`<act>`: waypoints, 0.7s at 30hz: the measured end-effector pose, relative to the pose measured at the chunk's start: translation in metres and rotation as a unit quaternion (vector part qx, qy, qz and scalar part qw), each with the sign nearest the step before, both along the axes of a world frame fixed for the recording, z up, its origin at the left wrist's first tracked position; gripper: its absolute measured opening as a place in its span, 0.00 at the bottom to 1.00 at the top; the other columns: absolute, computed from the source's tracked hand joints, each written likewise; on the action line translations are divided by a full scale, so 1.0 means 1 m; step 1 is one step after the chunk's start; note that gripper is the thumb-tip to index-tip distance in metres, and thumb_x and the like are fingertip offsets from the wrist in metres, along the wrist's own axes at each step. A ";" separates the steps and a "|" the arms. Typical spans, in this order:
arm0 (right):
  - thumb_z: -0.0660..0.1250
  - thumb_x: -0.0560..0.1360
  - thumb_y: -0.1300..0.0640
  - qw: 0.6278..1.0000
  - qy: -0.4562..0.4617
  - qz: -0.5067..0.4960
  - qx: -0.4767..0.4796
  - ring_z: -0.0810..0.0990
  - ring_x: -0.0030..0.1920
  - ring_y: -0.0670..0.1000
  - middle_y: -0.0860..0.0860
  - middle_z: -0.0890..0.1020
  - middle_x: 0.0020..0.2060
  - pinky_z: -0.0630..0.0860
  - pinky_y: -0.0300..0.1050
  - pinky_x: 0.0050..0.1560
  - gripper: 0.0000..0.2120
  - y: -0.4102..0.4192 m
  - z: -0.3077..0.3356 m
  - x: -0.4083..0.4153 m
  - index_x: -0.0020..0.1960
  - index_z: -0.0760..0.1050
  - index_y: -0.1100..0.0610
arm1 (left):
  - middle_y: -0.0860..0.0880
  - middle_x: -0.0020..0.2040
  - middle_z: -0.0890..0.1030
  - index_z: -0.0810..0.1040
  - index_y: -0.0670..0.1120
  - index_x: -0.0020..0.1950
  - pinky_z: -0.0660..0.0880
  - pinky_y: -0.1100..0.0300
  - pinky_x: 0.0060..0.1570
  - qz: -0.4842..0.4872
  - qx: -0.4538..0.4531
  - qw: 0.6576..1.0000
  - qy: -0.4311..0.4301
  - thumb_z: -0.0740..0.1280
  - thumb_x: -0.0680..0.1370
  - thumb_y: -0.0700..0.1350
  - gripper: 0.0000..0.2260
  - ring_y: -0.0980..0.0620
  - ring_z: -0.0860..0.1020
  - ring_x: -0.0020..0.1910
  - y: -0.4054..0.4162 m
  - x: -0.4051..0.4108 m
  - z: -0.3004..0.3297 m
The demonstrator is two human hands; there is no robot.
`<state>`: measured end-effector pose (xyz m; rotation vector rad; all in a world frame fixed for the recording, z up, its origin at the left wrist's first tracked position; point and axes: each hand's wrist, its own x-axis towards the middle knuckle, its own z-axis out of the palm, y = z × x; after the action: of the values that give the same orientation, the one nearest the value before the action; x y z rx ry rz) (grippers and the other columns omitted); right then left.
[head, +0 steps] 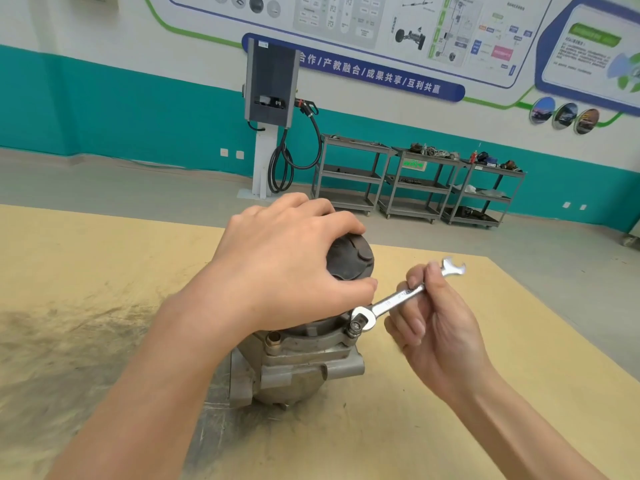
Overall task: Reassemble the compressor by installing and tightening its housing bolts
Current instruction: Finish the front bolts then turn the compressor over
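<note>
The grey metal compressor (304, 365) stands upright on the wooden table (86, 271). My left hand (287, 261) grips its dark round top (353, 258) from above, fingers curled over it. A silver combination wrench (398, 299) has its ring end seated on a housing bolt (355, 329) at the flange's right side. My right hand (436, 323) pinches the wrench shaft near its open end, which points up and to the right. A brass fitting (273, 339) shows on the flange's front.
The table's far edge runs just behind the compressor, its right edge slants down at the right. Beyond it lies grey floor, a wall-side charging station (272, 88) with cables, and three metal shelf carts (415, 181) carrying parts.
</note>
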<state>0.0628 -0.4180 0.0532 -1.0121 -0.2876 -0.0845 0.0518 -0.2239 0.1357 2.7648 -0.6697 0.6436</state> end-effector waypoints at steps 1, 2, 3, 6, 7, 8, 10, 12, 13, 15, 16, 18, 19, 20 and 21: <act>0.53 0.79 0.48 0.999 -0.017 -0.041 -0.001 0.61 0.18 0.47 0.51 0.65 0.18 0.57 0.40 0.24 0.19 0.001 -0.004 -0.007 0.35 0.74 0.54 | 0.66 0.61 0.70 0.65 0.68 0.63 0.57 0.57 0.40 0.002 -0.001 1.000 0.000 0.52 0.64 0.72 0.28 0.61 0.64 0.63 0.000 0.000 0.000; 0.53 0.79 0.47 0.996 -0.040 -0.084 -0.010 0.61 0.19 0.48 0.51 0.65 0.18 0.57 0.41 0.25 0.19 0.002 -0.008 -0.014 0.35 0.74 0.53 | 0.66 0.61 0.70 0.65 0.68 0.62 0.57 0.57 0.41 0.003 -0.001 1.000 0.000 0.52 0.64 0.73 0.28 0.61 0.64 0.63 -0.001 0.000 0.000; 0.54 0.79 0.46 0.989 -0.065 -0.128 -0.024 0.61 0.19 0.48 0.50 0.66 0.18 0.56 0.42 0.26 0.19 0.003 -0.011 -0.021 0.35 0.74 0.52 | 0.66 0.61 0.70 0.65 0.69 0.62 0.57 0.57 0.41 0.004 -0.001 1.000 0.001 0.51 0.64 0.73 0.27 0.61 0.64 0.63 -0.001 0.000 0.000; 0.59 0.78 0.39 0.955 -0.148 -0.243 -0.080 0.64 0.19 0.49 0.52 0.66 0.19 0.58 0.36 0.25 0.18 0.010 -0.015 -0.044 0.37 0.73 0.49 | 0.67 0.61 0.70 0.64 0.69 0.62 0.58 0.58 0.40 0.003 0.000 1.000 0.002 0.51 0.64 0.73 0.28 0.62 0.64 0.63 -0.001 0.000 0.000; 0.60 0.77 0.38 0.940 -0.181 -0.271 -0.098 0.66 0.19 0.48 0.53 0.67 0.20 0.60 0.33 0.25 0.17 0.013 -0.015 -0.050 0.38 0.73 0.48 | 0.67 0.61 0.69 0.64 0.69 0.62 0.57 0.59 0.39 0.005 0.000 1.000 0.002 0.51 0.64 0.73 0.28 0.62 0.64 0.63 -0.001 -0.001 0.000; 0.60 0.78 0.38 0.925 -0.214 -0.292 -0.113 0.67 0.19 0.48 0.53 0.68 0.21 0.61 0.32 0.24 0.16 0.016 -0.015 -0.055 0.39 0.74 0.47 | 0.67 0.61 0.69 0.64 0.69 0.62 0.57 0.58 0.39 0.006 0.000 1.000 0.002 0.51 0.64 0.73 0.28 0.62 0.63 0.63 -0.001 -0.001 0.000; 0.59 0.79 0.40 0.906 -0.257 -0.306 -0.138 0.70 0.19 0.49 0.50 0.72 0.23 0.63 0.31 0.25 0.14 0.019 -0.015 -0.061 0.40 0.74 0.46 | 0.67 0.61 0.69 0.64 0.69 0.62 0.57 0.57 0.41 0.007 0.002 1.000 0.002 0.51 0.64 0.73 0.27 0.62 0.64 0.63 -0.001 -0.001 0.000; 0.59 0.78 0.39 0.916 -0.237 -0.287 -0.152 0.69 0.19 0.50 0.48 0.74 0.22 0.64 0.32 0.25 0.16 0.020 -0.011 -0.061 0.39 0.74 0.47 | 0.67 0.60 0.69 0.64 0.69 0.63 0.58 0.57 0.42 0.006 0.005 1.000 0.001 0.51 0.65 0.73 0.27 0.62 0.64 0.62 -0.001 -0.001 0.000; 0.59 0.77 0.38 0.929 -0.203 -0.272 -0.149 0.68 0.19 0.50 0.51 0.73 0.20 0.65 0.33 0.24 0.17 0.019 -0.008 -0.059 0.38 0.74 0.48 | 0.67 0.60 0.69 0.64 0.69 0.63 0.58 0.57 0.42 0.006 0.005 1.000 0.001 0.50 0.65 0.73 0.28 0.61 0.64 0.62 -0.001 -0.001 0.000; 0.57 0.77 0.40 0.954 -0.120 -0.246 -0.123 0.66 0.19 0.50 0.54 0.70 0.17 0.64 0.36 0.24 0.18 0.014 -0.003 -0.051 0.35 0.74 0.49 | 0.67 0.60 0.69 0.64 0.69 0.63 0.58 0.57 0.42 0.004 0.004 1.000 0.001 0.50 0.65 0.73 0.28 0.62 0.64 0.62 -0.001 -0.001 0.000; 0.56 0.77 0.42 0.963 -0.085 -0.233 -0.108 0.65 0.19 0.50 0.54 0.69 0.17 0.63 0.37 0.24 0.19 0.013 0.000 -0.046 0.34 0.74 0.49 | 0.67 0.60 0.69 0.64 0.69 0.63 0.58 0.57 0.43 0.003 0.003 1.000 0.001 0.51 0.65 0.73 0.28 0.62 0.64 0.62 0.000 0.000 0.000; 0.55 0.77 0.44 0.975 -0.042 -0.202 -0.083 0.63 0.18 0.50 0.54 0.67 0.17 0.60 0.39 0.23 0.18 0.009 0.006 -0.034 0.35 0.74 0.52 | 0.67 0.60 0.69 0.64 0.69 0.63 0.58 0.58 0.44 0.001 0.001 1.000 0.002 0.51 0.65 0.73 0.28 0.62 0.64 0.62 0.000 0.000 -0.001; 0.55 0.77 0.45 0.979 -0.030 -0.185 -0.074 0.62 0.18 0.50 0.54 0.66 0.17 0.59 0.39 0.23 0.18 0.007 0.009 -0.028 0.36 0.73 0.55 | 0.67 0.60 0.69 0.64 0.68 0.63 0.58 0.58 0.44 0.000 0.000 1.000 0.002 0.51 0.65 0.73 0.28 0.62 0.64 0.62 0.000 0.000 -0.001; 0.56 0.76 0.46 0.984 -0.021 -0.165 -0.070 0.62 0.18 0.50 0.54 0.66 0.17 0.59 0.38 0.22 0.17 0.006 0.012 -0.022 0.38 0.72 0.57 | 0.67 0.60 0.69 0.64 0.68 0.63 0.58 0.58 0.44 -0.001 0.000 1.000 0.001 0.51 0.65 0.73 0.28 0.62 0.64 0.62 0.000 0.000 -0.001; 0.56 0.76 0.46 0.987 -0.011 -0.140 -0.072 0.61 0.18 0.50 0.54 0.66 0.17 0.59 0.37 0.22 0.17 0.004 0.014 -0.017 0.38 0.71 0.59 | 0.67 0.61 0.69 0.64 0.68 0.64 0.58 0.58 0.44 -0.002 -0.001 1.000 0.001 0.51 0.65 0.73 0.28 0.61 0.64 0.62 0.000 0.001 -0.001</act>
<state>0.0457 -0.4135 0.0674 -1.1927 -0.1708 -0.3342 0.0525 -0.2238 0.1347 2.7603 -0.6737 0.6417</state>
